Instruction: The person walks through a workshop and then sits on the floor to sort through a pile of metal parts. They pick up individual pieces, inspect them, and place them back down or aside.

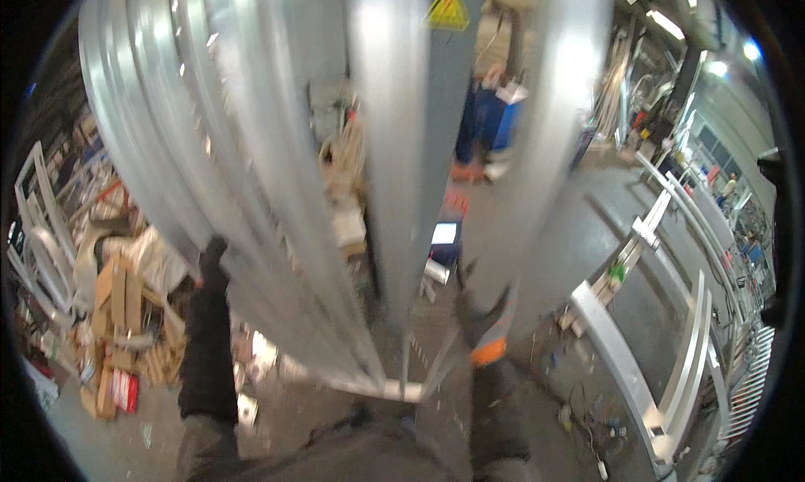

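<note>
At the left, a heap of cardboard and wood pieces point(122, 302) lies near the dark left hand point(215, 264), which is at the outer edge of a row of tall silvery metal profiles point(268, 121) standing upright before the person. Rightward come a grey post point(449, 71) with a yellow triangular sign point(449, 7), then the orange-banded right hand point(486, 314), thumb spread from fingers at the lower part of the rightmost profile point(545, 146), and pale beams point(616, 356) beyond. With this blur, I cannot tell whether either hand grips the metal.
</note>
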The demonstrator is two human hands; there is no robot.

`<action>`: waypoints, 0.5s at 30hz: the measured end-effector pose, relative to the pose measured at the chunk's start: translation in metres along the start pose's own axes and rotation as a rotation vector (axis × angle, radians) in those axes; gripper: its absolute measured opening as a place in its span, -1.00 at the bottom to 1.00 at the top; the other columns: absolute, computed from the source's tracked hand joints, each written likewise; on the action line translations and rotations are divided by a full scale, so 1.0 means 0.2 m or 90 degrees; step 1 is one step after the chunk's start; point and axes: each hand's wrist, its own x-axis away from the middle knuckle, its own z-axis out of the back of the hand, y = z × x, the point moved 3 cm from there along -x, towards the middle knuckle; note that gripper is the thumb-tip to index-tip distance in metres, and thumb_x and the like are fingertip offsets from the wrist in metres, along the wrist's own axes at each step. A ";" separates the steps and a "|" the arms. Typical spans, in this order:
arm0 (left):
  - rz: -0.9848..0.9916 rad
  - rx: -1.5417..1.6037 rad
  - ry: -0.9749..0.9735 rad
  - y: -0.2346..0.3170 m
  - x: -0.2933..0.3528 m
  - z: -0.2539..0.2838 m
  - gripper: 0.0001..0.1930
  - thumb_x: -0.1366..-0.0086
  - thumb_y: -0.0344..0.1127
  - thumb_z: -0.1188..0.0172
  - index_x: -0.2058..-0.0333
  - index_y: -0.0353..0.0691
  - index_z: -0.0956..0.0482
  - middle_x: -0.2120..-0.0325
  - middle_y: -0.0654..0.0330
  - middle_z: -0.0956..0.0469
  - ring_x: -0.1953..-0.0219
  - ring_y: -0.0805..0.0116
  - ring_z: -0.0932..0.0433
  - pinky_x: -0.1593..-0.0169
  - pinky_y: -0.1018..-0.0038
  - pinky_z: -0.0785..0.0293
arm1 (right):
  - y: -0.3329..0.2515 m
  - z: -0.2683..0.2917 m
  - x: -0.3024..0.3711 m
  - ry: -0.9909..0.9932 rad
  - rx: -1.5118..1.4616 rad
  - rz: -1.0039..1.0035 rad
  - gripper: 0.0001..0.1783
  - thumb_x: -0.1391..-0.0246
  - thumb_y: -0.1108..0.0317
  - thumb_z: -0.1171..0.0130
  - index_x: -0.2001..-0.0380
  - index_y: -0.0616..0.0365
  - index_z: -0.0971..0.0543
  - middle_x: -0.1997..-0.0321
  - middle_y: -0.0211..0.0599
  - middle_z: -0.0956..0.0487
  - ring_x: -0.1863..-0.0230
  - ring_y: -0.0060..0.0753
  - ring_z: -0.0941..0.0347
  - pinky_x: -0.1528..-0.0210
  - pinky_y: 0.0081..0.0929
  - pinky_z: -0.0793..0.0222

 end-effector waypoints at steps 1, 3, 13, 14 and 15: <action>0.123 0.236 -0.001 0.02 -0.03 -0.05 -0.53 -0.23 -0.14 -0.11 -0.01 -0.38 -0.48 0.06 -0.05 -0.50 -0.03 0.04 -0.42 -0.13 0.19 -0.27 | 0.08 0.01 -0.01 0.019 0.103 0.056 -0.27 0.05 0.23 -0.29 -0.15 0.33 -0.27 -0.01 -0.05 -0.46 -0.04 -0.15 -0.39 -0.11 -0.24 -0.32; 0.343 0.665 0.024 0.15 -0.11 -0.13 -0.58 -0.21 -0.24 -0.17 0.04 -0.41 -0.46 0.26 0.04 -0.52 0.22 0.17 -0.46 0.12 0.28 -0.35 | 0.28 0.05 -0.06 0.013 -0.131 -0.161 -0.37 -0.05 0.23 -0.22 -0.13 0.33 -0.30 0.00 -0.11 -0.47 0.00 -0.20 -0.41 -0.07 -0.28 -0.36; 0.501 0.820 0.108 1.03 -0.81 -0.40 -0.78 -0.09 -0.44 -0.13 0.27 -0.38 -0.44 0.52 0.19 -0.40 0.52 0.44 -0.36 0.49 0.51 -0.25 | 0.43 0.37 -0.63 -0.015 -0.422 -0.160 -0.46 -0.03 0.37 -0.18 -0.10 0.27 -0.37 0.12 -0.27 -0.53 0.16 -0.36 -0.50 0.14 -0.38 -0.46; 0.503 0.817 0.109 1.06 -0.83 -0.45 -0.78 -0.08 -0.44 -0.14 0.27 -0.38 -0.44 0.52 0.19 -0.40 0.52 0.44 -0.35 0.49 0.51 -0.25 | 0.48 0.40 -0.68 -0.002 -0.418 -0.155 -0.48 -0.03 0.34 -0.19 -0.08 0.24 -0.40 0.09 -0.27 -0.52 0.15 -0.36 -0.50 0.14 -0.37 -0.46; 0.506 0.816 0.109 1.10 -0.85 -0.50 -0.77 -0.08 -0.43 -0.15 0.27 -0.39 -0.44 0.52 0.19 -0.40 0.53 0.44 -0.35 0.49 0.51 -0.24 | 0.57 0.42 -0.73 -0.029 -0.420 -0.179 -0.48 -0.02 0.33 -0.21 -0.06 0.28 -0.41 0.10 -0.23 -0.54 0.13 -0.32 -0.51 0.10 -0.36 -0.46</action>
